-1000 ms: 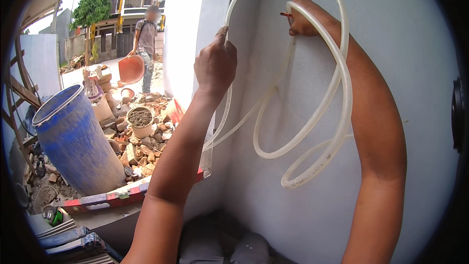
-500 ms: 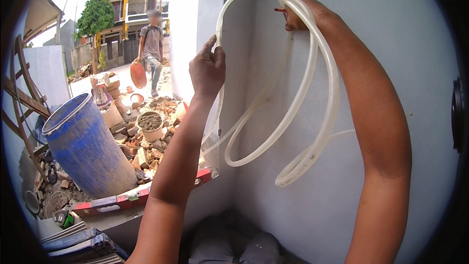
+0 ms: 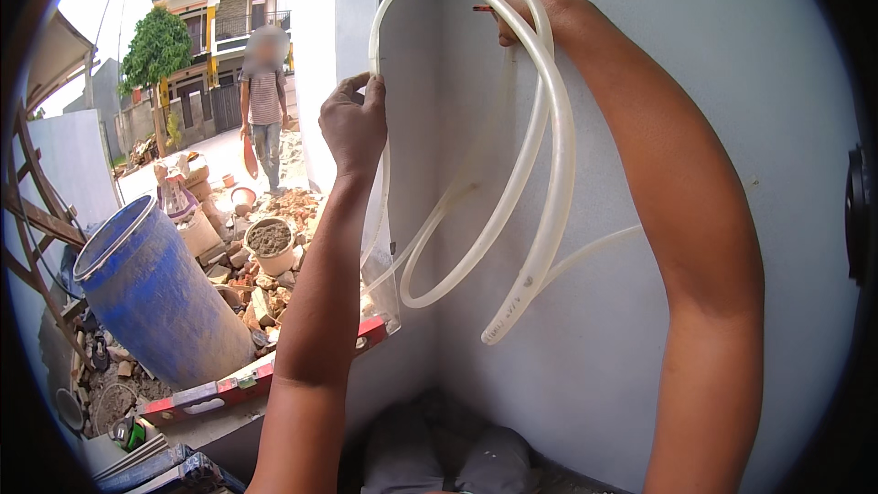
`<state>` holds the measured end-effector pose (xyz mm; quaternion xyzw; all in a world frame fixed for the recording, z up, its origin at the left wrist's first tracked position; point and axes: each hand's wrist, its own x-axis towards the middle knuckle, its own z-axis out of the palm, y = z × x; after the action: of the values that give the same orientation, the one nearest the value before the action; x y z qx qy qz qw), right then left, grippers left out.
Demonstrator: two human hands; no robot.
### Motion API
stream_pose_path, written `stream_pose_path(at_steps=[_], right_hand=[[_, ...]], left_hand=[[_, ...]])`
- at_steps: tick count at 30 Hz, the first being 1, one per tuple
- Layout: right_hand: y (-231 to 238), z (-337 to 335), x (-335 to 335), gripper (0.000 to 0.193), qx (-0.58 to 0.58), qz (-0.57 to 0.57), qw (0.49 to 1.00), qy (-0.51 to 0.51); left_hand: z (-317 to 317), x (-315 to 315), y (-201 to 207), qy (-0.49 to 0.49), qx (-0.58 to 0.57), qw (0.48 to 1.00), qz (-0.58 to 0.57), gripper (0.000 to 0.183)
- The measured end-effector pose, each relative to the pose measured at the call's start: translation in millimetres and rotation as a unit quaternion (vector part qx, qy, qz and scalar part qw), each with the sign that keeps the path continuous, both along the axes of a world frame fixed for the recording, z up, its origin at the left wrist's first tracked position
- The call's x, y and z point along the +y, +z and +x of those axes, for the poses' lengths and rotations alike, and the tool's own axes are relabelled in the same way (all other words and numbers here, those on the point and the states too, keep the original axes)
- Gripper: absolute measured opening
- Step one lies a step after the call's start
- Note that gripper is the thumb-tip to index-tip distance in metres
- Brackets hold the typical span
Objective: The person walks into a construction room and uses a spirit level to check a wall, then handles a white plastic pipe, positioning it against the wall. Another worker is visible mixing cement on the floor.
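Clear hose (image 3: 565, 155) hung looped at 1 o'clock, before grey wall (image 3: 713, 55). Left hand (image 3: 355, 123), 11 o'clock: pinched narrow on hose. Right hand (image 3: 519, 5), 1 o'clock: held slim red stick (image 3: 482, 8), hose crossing in front; hose grip there, couldn't tell. Red level (image 3: 240, 391) lay at 8 o'clock, blue barrel (image 3: 165, 293) beyond.

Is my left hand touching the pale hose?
Touching: the head view shows your left hand pinching the pale hose between its fingers, below the top bend.
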<state>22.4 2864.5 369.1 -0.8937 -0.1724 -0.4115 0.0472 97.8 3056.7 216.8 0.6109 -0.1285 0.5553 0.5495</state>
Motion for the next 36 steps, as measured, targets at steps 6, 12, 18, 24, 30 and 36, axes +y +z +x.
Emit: stream_pose_path(at_steps=[6, 12, 18, 24, 30, 36], right_hand=[[5.3, 19.5, 2.3, 0.045, 0.000, -0.007, 0.994, -0.106], [9.8, 14.3, -6.6, 0.021, 0.052, 0.036, 0.998, 0.023], [3.6, 3.7, -0.5, 0.032, 0.007, -0.064, 0.997, -0.043], [6.4, 3.2, 10.0, 0.038, 0.068, -0.066, 0.985, -0.144], [11.4, 16.6, 3.2, 0.020, 0.048, -0.042, 0.995, -0.081], [17.8, 25.5, 8.0, 0.034, 0.077, -0.056, 0.985, -0.143]], left_hand=[[2.2, -0.5, -0.2, -0.010, -0.035, 0.999, -0.005, 0.025], [-2.2, -2.3, 0.8, -0.010, -0.033, 0.999, -0.013, 0.026], [-0.6, 0.9, 1.0, -0.004, 0.014, 1.000, -0.014, 0.034], [-1.3, 0.5, 0.3, -0.010, -0.020, 1.000, -0.011, 0.028], [-3.0, -1.1, 3.1, -0.017, -0.020, 0.999, -0.018, 0.027], [-3.1, -2.4, 2.4, -0.025, -0.021, 0.999, -0.028, 0.027]])
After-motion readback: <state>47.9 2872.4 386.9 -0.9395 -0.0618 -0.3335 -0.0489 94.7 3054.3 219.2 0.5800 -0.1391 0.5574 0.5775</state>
